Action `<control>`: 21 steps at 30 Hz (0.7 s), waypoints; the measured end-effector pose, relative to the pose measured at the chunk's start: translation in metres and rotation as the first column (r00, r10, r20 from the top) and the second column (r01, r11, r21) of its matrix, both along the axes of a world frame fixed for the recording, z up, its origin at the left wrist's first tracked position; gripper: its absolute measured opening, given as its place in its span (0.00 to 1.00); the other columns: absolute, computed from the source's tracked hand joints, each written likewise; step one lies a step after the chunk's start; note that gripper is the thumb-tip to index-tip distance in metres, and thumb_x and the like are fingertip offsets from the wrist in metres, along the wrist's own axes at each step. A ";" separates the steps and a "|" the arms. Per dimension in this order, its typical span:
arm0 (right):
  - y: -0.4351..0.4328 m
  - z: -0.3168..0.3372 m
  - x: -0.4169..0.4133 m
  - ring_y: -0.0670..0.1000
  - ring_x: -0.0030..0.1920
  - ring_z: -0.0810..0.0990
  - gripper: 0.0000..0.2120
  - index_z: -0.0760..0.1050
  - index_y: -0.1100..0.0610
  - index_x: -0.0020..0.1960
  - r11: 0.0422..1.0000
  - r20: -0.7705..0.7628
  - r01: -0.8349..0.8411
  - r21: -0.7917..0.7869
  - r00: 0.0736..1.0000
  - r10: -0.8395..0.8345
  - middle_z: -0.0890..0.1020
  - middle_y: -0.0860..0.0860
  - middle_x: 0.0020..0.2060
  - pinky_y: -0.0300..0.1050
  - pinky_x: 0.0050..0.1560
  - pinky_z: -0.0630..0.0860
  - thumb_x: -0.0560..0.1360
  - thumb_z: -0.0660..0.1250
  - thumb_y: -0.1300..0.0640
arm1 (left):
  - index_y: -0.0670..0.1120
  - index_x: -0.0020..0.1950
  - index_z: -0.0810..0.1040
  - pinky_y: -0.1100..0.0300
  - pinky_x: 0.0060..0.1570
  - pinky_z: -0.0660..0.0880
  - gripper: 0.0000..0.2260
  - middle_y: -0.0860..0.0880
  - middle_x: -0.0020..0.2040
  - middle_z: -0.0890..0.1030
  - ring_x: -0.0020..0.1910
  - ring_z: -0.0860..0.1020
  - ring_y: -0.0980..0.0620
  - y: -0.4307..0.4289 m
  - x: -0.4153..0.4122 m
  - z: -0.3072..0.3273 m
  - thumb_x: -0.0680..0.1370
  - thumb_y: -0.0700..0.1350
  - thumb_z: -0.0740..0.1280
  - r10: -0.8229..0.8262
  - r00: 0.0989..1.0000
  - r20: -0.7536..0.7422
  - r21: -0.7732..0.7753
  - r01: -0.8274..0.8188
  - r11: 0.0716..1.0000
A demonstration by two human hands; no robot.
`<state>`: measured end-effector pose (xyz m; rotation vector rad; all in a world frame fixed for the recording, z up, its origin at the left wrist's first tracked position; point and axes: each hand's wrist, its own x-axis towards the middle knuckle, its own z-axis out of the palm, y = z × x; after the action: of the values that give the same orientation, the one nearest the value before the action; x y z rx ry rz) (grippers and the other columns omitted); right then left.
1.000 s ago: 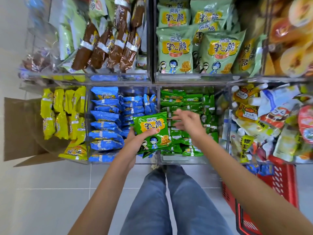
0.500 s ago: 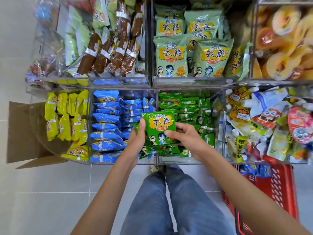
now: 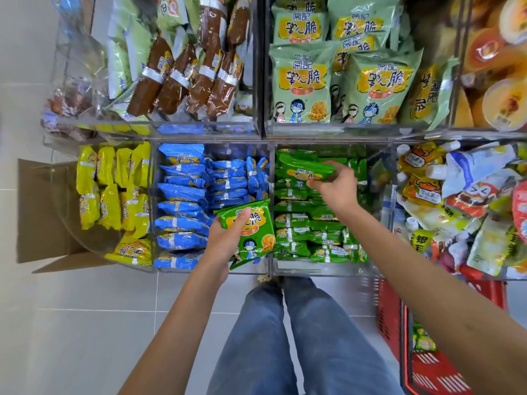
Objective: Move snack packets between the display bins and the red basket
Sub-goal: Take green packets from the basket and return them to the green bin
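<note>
The left hand [image 3: 225,238] grips a glossy, square green snack packet [image 3: 256,235] at the clear acrylic bin's [image 3: 313,271] front edge. The right hand [image 3: 338,188] pinches a second crinkly green packet [image 3: 305,169] above that bin's stock. The red slotted plastic basket [image 3: 388,317] stands lower right.

It's bright, even light in here, with hardly a shadow on the pale floor tiles [image 3: 71,323]. The clear bin fronts [image 3: 199,129] throw soft reflections. The edges bow outward, and the red basket [image 3: 389,317] and orange cups [image 3: 490,52] look smeared.
</note>
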<state>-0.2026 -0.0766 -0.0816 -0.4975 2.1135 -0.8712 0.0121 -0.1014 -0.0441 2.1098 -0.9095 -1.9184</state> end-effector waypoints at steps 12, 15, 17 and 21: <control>-0.023 -0.060 0.015 0.46 0.48 0.67 0.30 0.68 0.56 0.66 0.960 -0.065 0.246 0.129 0.969 -0.240 0.73 0.48 0.47 0.36 0.56 0.66 0.67 0.75 0.58 | 0.56 0.48 0.69 0.58 0.42 0.76 0.13 0.51 0.53 0.81 0.51 0.81 0.51 -0.004 0.002 -0.006 0.72 0.58 0.69 0.008 1.000 -0.015 0.011 -0.008 1.000; -0.020 -0.063 0.012 0.43 0.41 0.69 0.21 0.73 0.58 0.57 0.967 -0.156 0.205 0.154 0.971 -0.181 0.72 0.44 0.39 0.39 0.54 0.69 0.67 0.76 0.55 | 0.56 0.52 0.70 0.60 0.38 0.75 0.14 0.50 0.54 0.81 0.51 0.81 0.50 -0.006 0.002 -0.005 0.73 0.58 0.69 0.012 1.000 -0.020 0.006 -0.012 1.000; -0.018 -0.064 0.010 0.44 0.37 0.70 0.15 0.73 0.57 0.48 0.969 -0.154 0.194 0.154 0.973 -0.171 0.74 0.44 0.36 0.38 0.49 0.68 0.67 0.76 0.55 | 0.56 0.51 0.70 0.62 0.36 0.75 0.13 0.51 0.54 0.81 0.50 0.81 0.52 -0.007 0.002 -0.005 0.73 0.59 0.69 0.007 1.000 -0.024 -0.001 -0.007 1.000; -0.012 -0.064 0.008 0.50 0.46 0.76 0.20 0.75 0.59 0.55 0.977 -0.136 0.160 0.141 0.981 -0.141 0.80 0.50 0.49 0.36 0.53 0.70 0.67 0.76 0.54 | 0.56 0.50 0.70 0.61 0.37 0.74 0.13 0.52 0.53 0.80 0.50 0.80 0.53 -0.006 0.002 -0.005 0.72 0.59 0.69 -0.009 1.000 -0.030 -0.007 0.009 1.000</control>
<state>-0.1947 -0.0881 -0.1459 -0.3233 2.3364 -0.7722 0.0142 -0.1072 -0.0489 2.0707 -0.9197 -1.9428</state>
